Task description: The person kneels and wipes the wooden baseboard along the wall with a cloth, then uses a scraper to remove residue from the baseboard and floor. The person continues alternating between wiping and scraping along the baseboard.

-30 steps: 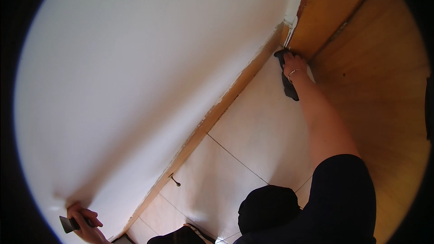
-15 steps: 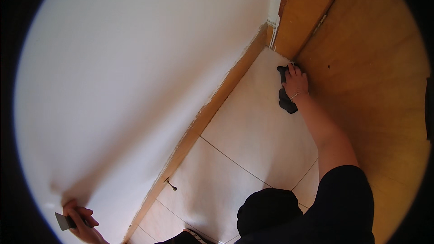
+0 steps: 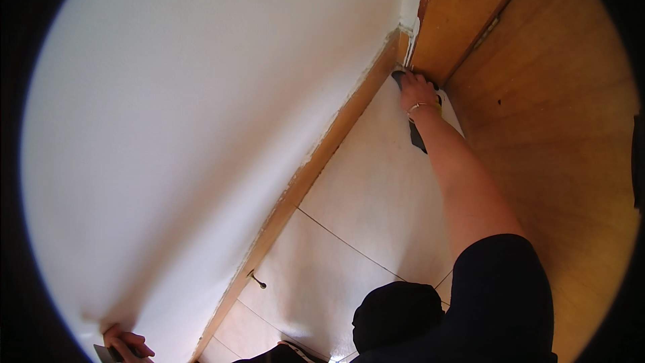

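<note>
My right hand (image 3: pixel 416 94) reaches far out to the corner where the skirting board meets the door frame. Its fingers are bent over a dark cloth (image 3: pixel 418 138) and press it on the floor. Part of the cloth hides under the palm and wrist, and a bit of yellow shows beside the wrist. At the lower left, my left hand (image 3: pixel 125 344) is closed round a putty knife (image 3: pixel 104 355), close to the white wall. The picture's rim cuts off part of that hand and the blade.
The white wall (image 3: pixel 201 107) fills the left side, with a wooden skirting board (image 3: pixel 295 188) rough along its top edge. A small doorstop (image 3: pixel 258 281) sticks out from the board. On the right stands a wooden door (image 3: pixel 551 128). Pale tiles (image 3: pixel 363 188) cover the floor.
My right hand has slid the dark cloth left and farther out, from beside the door into the skirting corner. My left hand has dropped slightly lower with the putty knife.
</note>
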Demonstrator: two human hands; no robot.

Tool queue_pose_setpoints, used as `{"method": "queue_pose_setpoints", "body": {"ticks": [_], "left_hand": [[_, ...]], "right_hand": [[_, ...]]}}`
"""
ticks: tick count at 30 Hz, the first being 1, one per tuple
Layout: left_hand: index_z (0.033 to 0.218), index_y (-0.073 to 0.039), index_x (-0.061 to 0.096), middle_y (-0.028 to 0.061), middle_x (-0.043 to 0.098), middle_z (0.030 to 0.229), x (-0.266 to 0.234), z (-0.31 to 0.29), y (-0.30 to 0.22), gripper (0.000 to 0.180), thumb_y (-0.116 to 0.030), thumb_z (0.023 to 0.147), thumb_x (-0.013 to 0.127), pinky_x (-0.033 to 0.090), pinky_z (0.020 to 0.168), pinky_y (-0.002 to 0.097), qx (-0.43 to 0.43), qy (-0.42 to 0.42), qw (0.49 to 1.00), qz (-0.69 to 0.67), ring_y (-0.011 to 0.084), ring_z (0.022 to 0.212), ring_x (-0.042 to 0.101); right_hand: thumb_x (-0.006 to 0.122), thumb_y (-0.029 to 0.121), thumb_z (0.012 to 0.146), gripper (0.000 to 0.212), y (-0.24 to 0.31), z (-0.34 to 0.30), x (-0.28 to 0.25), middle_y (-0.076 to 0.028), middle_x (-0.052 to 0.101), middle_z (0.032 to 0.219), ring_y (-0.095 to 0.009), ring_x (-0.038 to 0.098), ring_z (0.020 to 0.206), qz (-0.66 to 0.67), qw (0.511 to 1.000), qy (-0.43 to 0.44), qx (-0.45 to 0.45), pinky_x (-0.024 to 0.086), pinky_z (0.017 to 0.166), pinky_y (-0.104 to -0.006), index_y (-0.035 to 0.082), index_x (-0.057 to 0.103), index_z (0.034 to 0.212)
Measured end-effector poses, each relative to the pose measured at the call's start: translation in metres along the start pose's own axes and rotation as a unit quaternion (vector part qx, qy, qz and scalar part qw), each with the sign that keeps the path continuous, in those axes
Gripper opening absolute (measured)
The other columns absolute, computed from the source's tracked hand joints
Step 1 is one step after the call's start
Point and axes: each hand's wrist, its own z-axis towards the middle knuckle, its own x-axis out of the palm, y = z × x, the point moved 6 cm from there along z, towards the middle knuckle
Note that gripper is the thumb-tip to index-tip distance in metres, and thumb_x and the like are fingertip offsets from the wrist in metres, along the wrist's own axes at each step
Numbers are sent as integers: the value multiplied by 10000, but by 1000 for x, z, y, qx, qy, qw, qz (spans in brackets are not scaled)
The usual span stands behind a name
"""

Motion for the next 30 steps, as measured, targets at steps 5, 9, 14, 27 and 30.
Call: {"method": "queue_pose_setpoints", "body": {"ticks": [5, 9, 14, 27, 30], "left_hand": [[937, 0, 579, 83, 591, 587, -5, 0, 1, 350, -326, 933, 452, 219, 322, 190, 1, 19, 1000, 14, 68, 346, 356], [924, -2, 585, 80, 594, 587, 2, 0, -2, 342, -322, 928, 463, 221, 323, 186, 20, 20, 1000, -3, 67, 346, 356], [891, -7, 592, 71, 585, 572, 9, 0, -7, 297, -269, 927, 456, 223, 323, 187, 17, -5, 1000, 6, 60, 345, 344], [870, -26, 592, 54, 555, 519, 6, 0, -9, 256, -224, 924, 439, 212, 302, 196, 25, -29, 999, 34, 47, 337, 305], [892, -18, 583, 58, 557, 520, 2, -2, -4, 272, -242, 929, 434, 208, 300, 193, 15, -26, 999, 38, 46, 338, 308]], "right_hand": [[448, 188, 862, 383, -27, -23, 3, -27, 383, 1368, -248, 393, 1178, -14, 1000, 0, 23, 377, 912, -421, 87, 462, 1231], [503, 213, 847, 423, -43, -40, -2, -26, 370, 1382, -248, 389, 1191, -22, 996, 44, 69, 377, 921, -416, 94, 450, 1249], [561, 213, 817, 439, -48, -84, -15, -42, 381, 1369, -248, 396, 1184, -42, 997, 58, 25, 377, 923, -413, 91, 485, 1232], [405, 109, 851, 355, -3, -26, 18, -74, 459, 1291, -245, 392, 1204, 17, 994, -103, -28, 347, 955, -416, 91, 539, 1179], [393, 134, 860, 351, 24, 15, 2, -52, 458, 1302, -231, 393, 1207, -6, 999, -40, -11, 346, 949, -411, 92, 534, 1180]]}}
